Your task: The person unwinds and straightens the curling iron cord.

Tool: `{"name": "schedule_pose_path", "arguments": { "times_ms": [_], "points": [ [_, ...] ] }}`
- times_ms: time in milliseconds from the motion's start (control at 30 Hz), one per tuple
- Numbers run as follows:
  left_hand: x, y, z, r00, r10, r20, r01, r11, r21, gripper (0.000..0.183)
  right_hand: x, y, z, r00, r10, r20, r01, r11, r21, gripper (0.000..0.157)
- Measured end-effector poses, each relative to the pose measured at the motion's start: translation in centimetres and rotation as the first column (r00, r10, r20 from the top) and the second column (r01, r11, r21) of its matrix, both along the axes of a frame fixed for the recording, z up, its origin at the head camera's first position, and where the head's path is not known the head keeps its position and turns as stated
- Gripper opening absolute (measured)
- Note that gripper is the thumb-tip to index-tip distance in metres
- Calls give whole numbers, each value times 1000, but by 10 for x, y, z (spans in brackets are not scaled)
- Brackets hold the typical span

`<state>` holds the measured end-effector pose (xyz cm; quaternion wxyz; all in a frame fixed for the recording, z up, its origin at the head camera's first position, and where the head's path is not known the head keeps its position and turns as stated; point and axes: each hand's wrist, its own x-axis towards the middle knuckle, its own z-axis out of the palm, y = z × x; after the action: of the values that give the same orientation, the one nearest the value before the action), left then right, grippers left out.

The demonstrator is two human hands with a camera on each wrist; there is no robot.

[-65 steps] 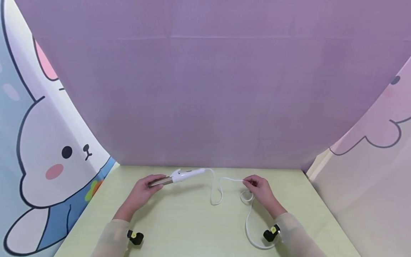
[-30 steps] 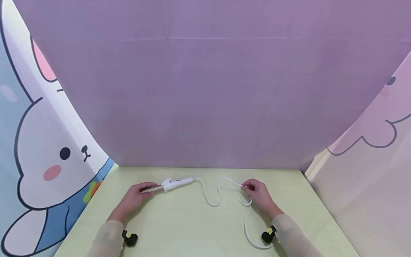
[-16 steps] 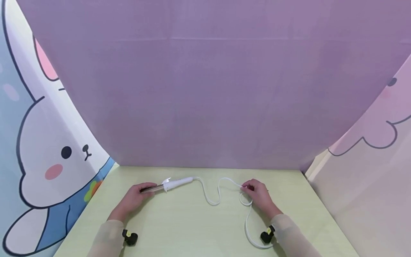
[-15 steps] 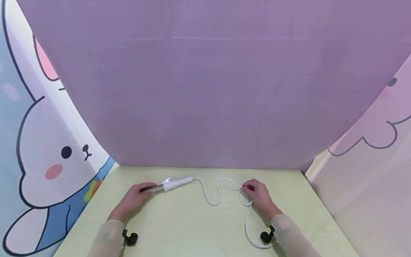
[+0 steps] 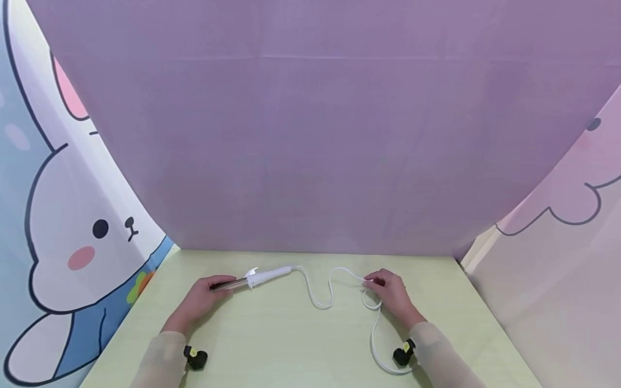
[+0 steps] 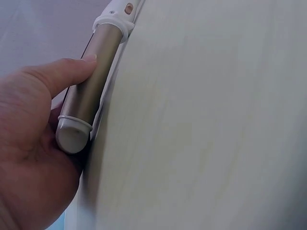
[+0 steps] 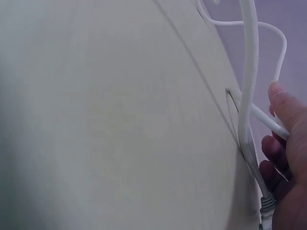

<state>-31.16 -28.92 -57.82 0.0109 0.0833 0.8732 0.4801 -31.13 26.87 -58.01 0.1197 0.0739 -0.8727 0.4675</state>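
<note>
A curling iron [image 5: 268, 276] with a white handle and gold barrel lies near the back of the table, its handle pointing right. My left hand [image 5: 200, 299] grips the barrel end; in the left wrist view the thumb lies along the gold barrel [image 6: 99, 57], above its white tip [image 6: 73, 135]. From the handle a white cord [image 5: 318, 305] winds rightward to my right hand [image 5: 392, 292], which pinches it between thumb and fingers. In the right wrist view, a ribbed cord end [image 7: 267, 205] shows beside the palm, partly cut off.
The pale green table [image 5: 291, 345] carries a loop of cord [image 5: 372, 345] running toward the right sleeve. A purple cloth [image 5: 310, 151] stands behind the back edge. Printed cloths hang at both sides, a rabbit [image 5: 92, 237] on the left one.
Since the oldest frame, the left hand has lowered the curling iron and drawn it left. The right hand has dropped slightly with the cord. Over the last second almost nothing has moved.
</note>
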Motion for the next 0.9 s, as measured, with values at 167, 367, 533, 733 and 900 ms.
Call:
{"name": "schedule_pose_path", "arguments": {
  "times_ms": [167,367,533,733,900],
  "points": [
    [2,1,2,1000,-4,4,4,1000,13,34,3,0,2,1000,17,-1,-17,998,-61,15],
    [3,3,6,1000,2,-8,-1,1000,8,34,10,-1,8,998,61,-18,-63,986,-156,19],
    [5,5,7,1000,7,-27,-8,1000,-22,32,14,1,15,995,95,-10,-95,969,-229,22],
    [9,11,11,996,5,-87,-12,996,-85,38,23,7,27,998,56,-42,-62,984,-164,21],
    [8,14,18,977,-45,-207,6,983,-182,46,22,24,38,984,59,-167,-61,998,-9,18]
  ]
}}
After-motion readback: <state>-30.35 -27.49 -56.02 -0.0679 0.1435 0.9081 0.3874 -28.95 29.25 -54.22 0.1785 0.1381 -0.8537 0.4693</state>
